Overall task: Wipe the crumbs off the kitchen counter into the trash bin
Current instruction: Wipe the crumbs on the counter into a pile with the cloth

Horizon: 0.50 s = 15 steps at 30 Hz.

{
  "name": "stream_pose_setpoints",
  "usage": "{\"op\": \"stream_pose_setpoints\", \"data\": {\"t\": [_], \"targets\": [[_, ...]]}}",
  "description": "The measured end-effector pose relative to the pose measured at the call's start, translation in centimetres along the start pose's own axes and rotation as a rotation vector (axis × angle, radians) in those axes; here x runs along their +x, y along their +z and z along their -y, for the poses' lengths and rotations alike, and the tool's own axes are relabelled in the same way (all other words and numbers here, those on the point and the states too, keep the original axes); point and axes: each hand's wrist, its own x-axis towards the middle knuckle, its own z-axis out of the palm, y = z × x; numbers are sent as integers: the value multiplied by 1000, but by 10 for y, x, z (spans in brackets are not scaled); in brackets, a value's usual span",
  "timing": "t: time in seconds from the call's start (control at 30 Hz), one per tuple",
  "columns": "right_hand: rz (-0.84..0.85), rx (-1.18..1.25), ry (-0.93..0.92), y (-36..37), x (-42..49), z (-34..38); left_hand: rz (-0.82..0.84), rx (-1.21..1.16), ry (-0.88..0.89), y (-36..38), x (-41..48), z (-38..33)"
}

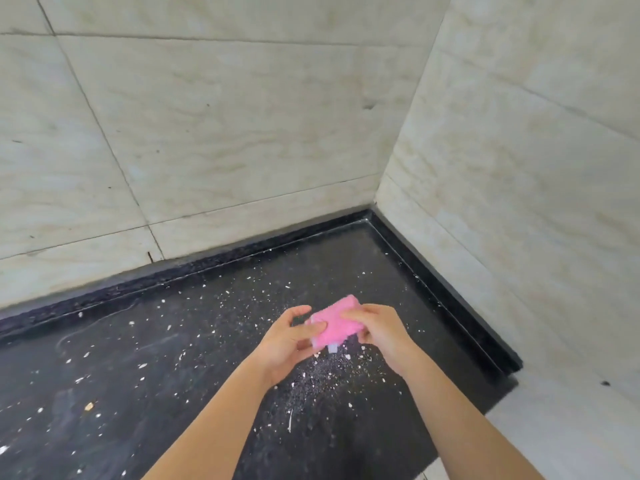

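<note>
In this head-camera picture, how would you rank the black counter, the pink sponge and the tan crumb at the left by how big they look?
1. Black counter, by far the largest.
2. Pink sponge, held in both hands and partly covered by fingers.
3. Tan crumb, a tiny fleck.

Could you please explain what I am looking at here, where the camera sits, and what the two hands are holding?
There is no machine: a person wears one camera on the head, looking down at their own bare arms. The left hand and the right hand together hold a pink sponge above a black counter in a tiled corner. White crumbs lie scattered over the counter, thickest just below the hands. No trash bin is in view.
</note>
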Motion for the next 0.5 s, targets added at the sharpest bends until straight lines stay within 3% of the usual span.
{"op": "stream_pose_setpoints", "data": {"t": [0.07,0.13,0.2,0.27,0.33,0.43,0.5], "targets": [[-50,269,57,-1,22,-11,-3,-67,4,14,21,4],[58,455,121,4,38,-14,-71,-147,32,27,43,11],[95,454,135,7,58,-16,-143,-196,25,38,60,17],[9,414,112,2,82,-16,-244,-57,25,44,74,22],[-117,213,38,-16,116,-16,-445,282,51,41,88,23],[-263,-335,-169,-62,177,-5,-782,714,164,12,102,20],[-314,-658,-338,-91,216,7,-923,909,182,-18,107,21]]}}
